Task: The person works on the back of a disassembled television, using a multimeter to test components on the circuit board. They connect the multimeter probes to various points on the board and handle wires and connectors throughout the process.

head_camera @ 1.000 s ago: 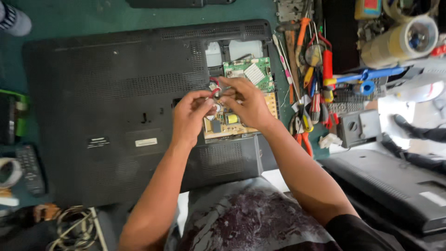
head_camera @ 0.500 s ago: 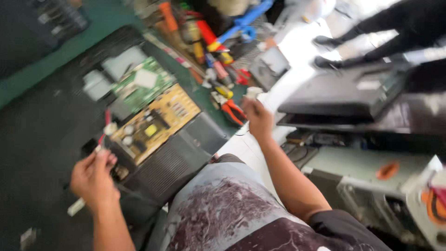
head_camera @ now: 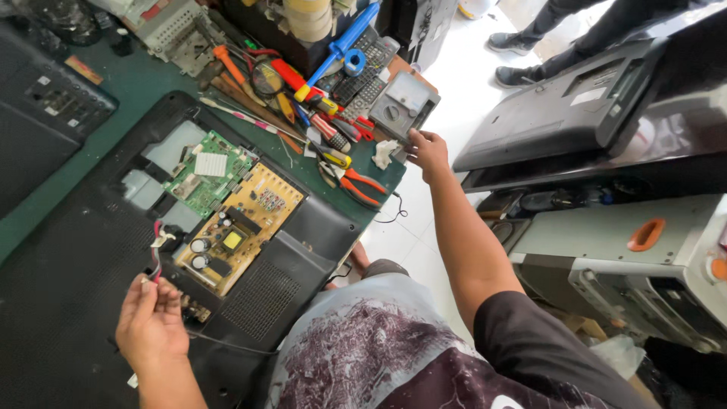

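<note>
Left hand (head_camera: 151, 327) lower left pinches red wire bundle (head_camera: 156, 250) beside yellow power board (head_camera: 241, 227). Right hand (head_camera: 426, 149) at table (head_camera: 144, 83) edge, fingers curled on grey multimeter (head_camera: 405, 102). Step: probing; next needs meter pulled close.

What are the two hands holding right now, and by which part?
The left hand pinches the red and black wires near their lower end. The right hand touches the grey multimeter at its near corner; a firm grip cannot be told.
</note>
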